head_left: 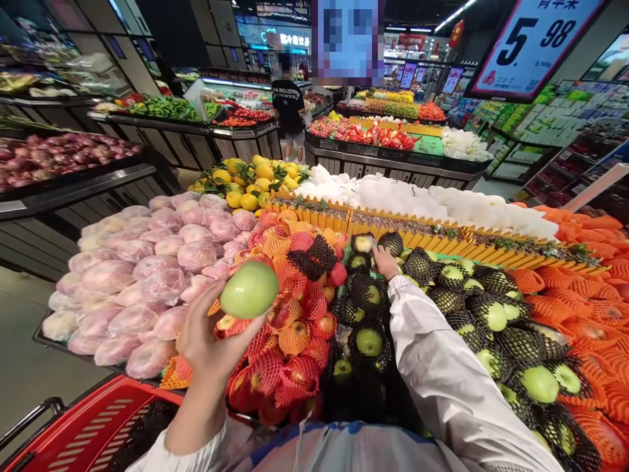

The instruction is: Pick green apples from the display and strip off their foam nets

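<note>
On the left, my left hand (209,334) is closed round a bare green apple (249,290), held up over red apples in red and orange foam nets (295,337). Further forward, my right hand (386,261) reaches in among green apples in black foam nets. Its fingers stretch forward beside a netted fruit with a pale top (364,243); whether they touch it I cannot tell. Below lie several more green apples (369,342) in black nets. To the right of my right sleeve is another heap of black-netted green apples (496,318).
Pink plastic-wrapped fruit (162,272) fills the left side. A yellow picket divider (407,231) crosses behind the apples. Orange-netted fruit (597,314) lies far right. A red shopping basket (93,426) stands at lower left. A person in black (289,105) stands in the aisle.
</note>
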Motion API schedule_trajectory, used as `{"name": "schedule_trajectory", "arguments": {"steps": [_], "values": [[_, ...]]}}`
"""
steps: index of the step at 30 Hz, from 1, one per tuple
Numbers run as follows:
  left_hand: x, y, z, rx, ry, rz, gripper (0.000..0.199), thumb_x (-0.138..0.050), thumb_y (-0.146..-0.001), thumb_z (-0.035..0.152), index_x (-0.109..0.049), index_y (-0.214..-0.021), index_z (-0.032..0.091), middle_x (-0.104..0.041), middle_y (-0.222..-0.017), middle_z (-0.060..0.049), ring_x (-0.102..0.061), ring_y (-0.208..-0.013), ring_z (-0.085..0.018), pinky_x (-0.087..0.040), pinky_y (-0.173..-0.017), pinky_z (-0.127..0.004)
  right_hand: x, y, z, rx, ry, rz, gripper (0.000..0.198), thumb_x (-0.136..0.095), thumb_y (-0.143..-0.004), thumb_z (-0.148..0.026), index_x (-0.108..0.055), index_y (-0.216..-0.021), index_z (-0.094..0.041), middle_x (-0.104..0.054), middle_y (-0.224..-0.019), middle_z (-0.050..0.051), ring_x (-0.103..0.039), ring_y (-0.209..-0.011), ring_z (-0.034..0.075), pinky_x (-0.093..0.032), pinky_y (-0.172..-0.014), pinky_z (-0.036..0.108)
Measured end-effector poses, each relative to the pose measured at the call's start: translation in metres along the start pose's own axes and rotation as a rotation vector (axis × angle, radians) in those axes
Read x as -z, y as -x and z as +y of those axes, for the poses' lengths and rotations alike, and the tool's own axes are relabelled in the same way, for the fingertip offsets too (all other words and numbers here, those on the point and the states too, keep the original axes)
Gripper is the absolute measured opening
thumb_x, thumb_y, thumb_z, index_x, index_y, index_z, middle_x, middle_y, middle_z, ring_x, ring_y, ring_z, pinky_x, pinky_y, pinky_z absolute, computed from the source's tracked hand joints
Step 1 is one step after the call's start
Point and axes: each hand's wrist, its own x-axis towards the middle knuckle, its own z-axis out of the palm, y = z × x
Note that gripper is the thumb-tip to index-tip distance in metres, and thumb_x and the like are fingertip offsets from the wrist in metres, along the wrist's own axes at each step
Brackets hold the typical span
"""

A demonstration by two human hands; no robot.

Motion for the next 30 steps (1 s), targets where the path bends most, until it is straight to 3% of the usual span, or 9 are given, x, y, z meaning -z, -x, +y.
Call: {"name": "schedule_trajectory", "arguments": {"steps": [5,8,10,14,17,20,23,27,30], "values": [[0.007,0.014,-0.026,-0.007,-0.079,0.003,0.079,-0.095,-0.056,0.029,-0.063,-0.127,0.017,-0.071,-0.118,-0.015,-0.069,-0.104,-0.031,-0.063,-0.077,-0.041,0.003,-0.007,0.004,0.016,-0.007,-0.057,0.088,-0.078,-0.075,-0.025,-0.035,-0.15,-0.013,-0.041,-0.149,0.023,-0.032,-0.139,0.037,-0.018,-0.118,0.058],[0.007,0.014,-0.029,0.022,-0.081,-0.011,0.075,-0.094,-0.057,0.028,-0.063,-0.125,0.016,-0.071,-0.117,-0.015,-0.069,-0.105,-0.032,-0.063,-0.077,-0.041,0.024,-0.013,-0.008,0.001,-0.048,-0.077,0.098,-0.088,-0.062,-0.024,-0.041,-0.147,-0.01,-0.039,-0.15,0.028,-0.026,-0.144,0.046,-0.012,-0.116,0.065],[0.007,0.014,-0.029,0.052,-0.068,0.009,0.075,-0.094,-0.055,0.03,-0.063,-0.121,0.016,-0.071,-0.115,-0.015,-0.068,-0.105,-0.032,-0.063,-0.075,-0.041,0.042,-0.013,-0.025,0.02,-0.097,-0.025,0.093,-0.086,-0.066,-0.025,-0.042,-0.146,-0.008,-0.032,-0.154,0.029,-0.019,-0.147,0.048,-0.01,-0.117,0.064],[0.003,0.016,-0.027,0.03,0.029,0.073,0.078,-0.096,-0.05,0.029,-0.059,-0.118,0.018,-0.068,-0.115,-0.014,-0.067,-0.107,-0.032,-0.062,-0.078,-0.041,0.058,-0.006,-0.076,0.137,-0.268,0.094,0.061,-0.053,-0.096,-0.044,-0.039,-0.15,-0.019,-0.04,-0.154,0.017,-0.033,-0.144,0.031,-0.024,-0.118,0.044],[-0.001,0.017,-0.018,0.031,0.138,0.115,0.081,-0.094,-0.051,0.029,-0.054,-0.12,0.019,-0.064,-0.117,-0.011,-0.066,-0.11,-0.029,-0.059,-0.089,-0.042,0.05,0.004,-0.111,0.162,-0.382,0.104,0.065,-0.057,-0.092,-0.057,-0.049,-0.143,-0.017,-0.05,-0.147,0.016,-0.041,-0.137,0.031,-0.033,-0.112,0.041],[0.002,0.017,-0.005,0.177,0.216,0.11,0.081,-0.092,-0.055,0.035,-0.053,-0.124,0.019,-0.062,-0.12,-0.01,-0.064,-0.114,-0.027,-0.056,-0.097,-0.042,0.042,0.016,-0.129,0.166,-0.469,0.142,0.05,-0.073,-0.082,-0.046,-0.065,-0.12,-0.016,-0.064,-0.127,0.013,-0.051,-0.124,0.03,-0.039,-0.106,0.039],[0.01,0.021,0.001,0.372,0.301,0.052,0.078,-0.092,-0.056,0.044,-0.059,-0.122,0.018,-0.063,-0.119,-0.011,-0.063,-0.117,-0.029,-0.053,-0.102,-0.042,0.05,0.032,-0.127,0.142,-0.552,0.262,0.031,-0.073,-0.082,-0.035,-0.067,-0.106,-0.014,-0.066,-0.115,0.012,-0.055,-0.114,0.027,-0.042,-0.102,0.037],[0.012,0.031,-0.002,0.679,0.571,0.022,0.077,-0.087,-0.054,0.062,-0.066,-0.113,0.018,-0.07,-0.099,-0.007,-0.069,-0.095,-0.026,-0.058,-0.089,-0.04,0.08,0.074,-0.109,0.147,-0.641,0.447,0.028,-0.073,-0.083,-0.044,-0.068,-0.091,-0.017,-0.063,-0.109,0.01,-0.055,-0.107,0.025,-0.045,-0.097,0.038],[0.004,0.037,0.006,0.896,0.903,-0.027,0.083,-0.071,-0.058,0.082,-0.067,-0.115,0.021,-0.074,-0.087,-0.006,-0.072,-0.088,-0.028,-0.061,-0.084,-0.044,0.092,0.131,-0.098,0.417,-0.807,0.482,0.042,-0.071,-0.083,-0.055,-0.063,-0.062,-0.02,-0.062,-0.099,0.007,-0.058,-0.096,0.023,-0.047,-0.089,0.037]]}}
